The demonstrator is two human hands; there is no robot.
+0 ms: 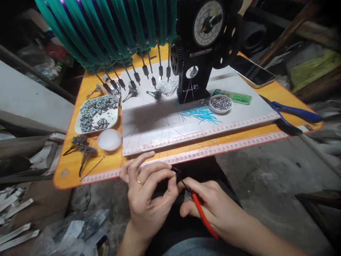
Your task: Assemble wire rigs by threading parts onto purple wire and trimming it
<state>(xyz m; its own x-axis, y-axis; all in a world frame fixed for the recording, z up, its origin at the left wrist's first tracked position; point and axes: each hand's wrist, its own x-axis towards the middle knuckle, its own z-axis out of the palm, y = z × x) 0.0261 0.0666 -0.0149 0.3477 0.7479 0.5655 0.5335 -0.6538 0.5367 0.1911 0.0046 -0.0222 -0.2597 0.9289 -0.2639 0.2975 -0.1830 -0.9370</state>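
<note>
My left hand (150, 193), a ring on one finger, pinches thumb and forefinger together at a thin dark line (176, 169) in front of the table edge. The other left fingers are raised and bent. My right hand (217, 204) is wrapped round red-handled pliers (201, 212). Their narrow dark jaws point up and left, reaching the left fingertips. Whether the jaws grip the line is too small to tell. Fine threads cross the white board (149, 137) beyond the hands. Small weights (145, 70) hang in a row above the board.
Green cords (112, 32) wrap a drum beside a black dialled machine (195, 71). On the orange table (64, 156) lie a tray of grey pieces (114, 122), a bowl of metal bits (221, 104), blue strips (201, 114), blue-handled pliers (295, 112) and a phone (253, 70).
</note>
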